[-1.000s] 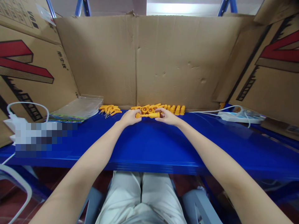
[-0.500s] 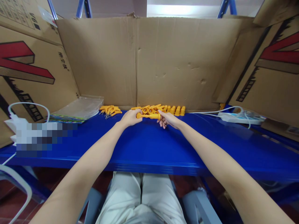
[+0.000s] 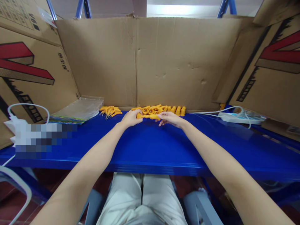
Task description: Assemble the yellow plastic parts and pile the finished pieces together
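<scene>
My left hand (image 3: pixel 131 119) is closed around the left end of a yellow-orange plastic piece (image 3: pixel 153 117), which has a rounded end and a narrow neck. The piece lies level just above the blue tabletop. At its right end, the thumb and a finger of my right hand (image 3: pixel 170 119) pinch it, while the other fingers hang loosely curled below. Just behind the hands are several yellow cup-shaped parts (image 3: pixel 145 111) with their openings toward me. More yellow cups (image 3: pixel 178 110) stand in a row to the right of these.
On the left lie curved yellow pieces with small metal chains (image 3: pixel 110 112) and a stack of clear plastic bags (image 3: pixel 77 107). A white power strip (image 3: pixel 236 117) with cables is at right. Cardboard panels (image 3: pixel 178 62) wall in the blue table (image 3: pixel 145 147).
My right hand has turned at the piece's right end, its fingers rising and shifting over that end. My left hand keeps its hold almost unmoved.
</scene>
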The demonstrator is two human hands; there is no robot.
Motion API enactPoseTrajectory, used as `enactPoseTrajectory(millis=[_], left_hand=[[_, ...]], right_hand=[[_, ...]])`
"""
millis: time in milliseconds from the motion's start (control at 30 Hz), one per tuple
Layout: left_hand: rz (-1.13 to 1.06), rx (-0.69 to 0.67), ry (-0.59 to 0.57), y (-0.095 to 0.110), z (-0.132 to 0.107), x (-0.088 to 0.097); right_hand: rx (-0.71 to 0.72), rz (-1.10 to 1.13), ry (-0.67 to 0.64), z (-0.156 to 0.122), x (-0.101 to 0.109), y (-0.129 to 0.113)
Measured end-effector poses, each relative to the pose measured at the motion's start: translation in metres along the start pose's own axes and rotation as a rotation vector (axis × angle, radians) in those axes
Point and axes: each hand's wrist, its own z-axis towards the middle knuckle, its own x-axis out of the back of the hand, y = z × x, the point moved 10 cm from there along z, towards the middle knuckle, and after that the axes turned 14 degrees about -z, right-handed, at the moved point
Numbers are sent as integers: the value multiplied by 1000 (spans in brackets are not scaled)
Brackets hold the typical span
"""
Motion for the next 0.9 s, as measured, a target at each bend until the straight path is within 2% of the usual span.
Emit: enactPoseTrajectory(millis=[300, 433, 567, 700, 900], left_hand=[[44, -24, 11, 3, 0, 1], [24, -3, 3, 1, -1, 1], [-1, 0, 0, 0, -1, 1], [-2, -13, 12, -1, 0, 1], [-12, -37, 40, 1, 0, 3]], right_hand=[[-126, -38, 29, 2, -4, 7], [-124, -32, -26, 0, -6, 8], [-50, -12, -93, -2, -9, 3], [-12, -32, -53, -2, -3, 0], [-52, -40, -62, -1, -6, 1]])
